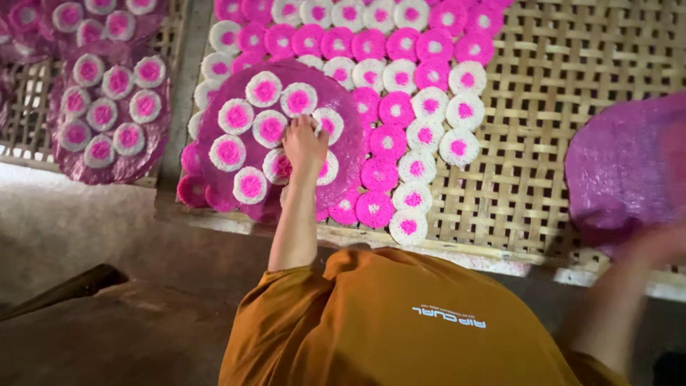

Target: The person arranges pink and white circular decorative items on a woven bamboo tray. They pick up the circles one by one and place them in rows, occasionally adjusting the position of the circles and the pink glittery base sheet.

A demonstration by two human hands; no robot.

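Note:
My left hand (304, 146) reaches out onto a round purple sheet (214, 121) that carries a ring of white discs with pink centres (236, 116). Its fingers curl down onto the discs near the sheet's middle; whether they pinch one is hidden. My right hand (654, 246) is blurred at the far right, at the lower edge of a second, bare purple sheet (625, 168) which it seems to hold above the woven tray. My orange shirt (400, 322) fills the bottom of the view.
A woven bamboo tray (557, 107) holds rows of pink and white discs (400, 107) beside and under the purple sheet. Another tray (28, 136) at the left bears more purple sheets with discs (107, 114). A grey floor (71, 229) lies below the trays.

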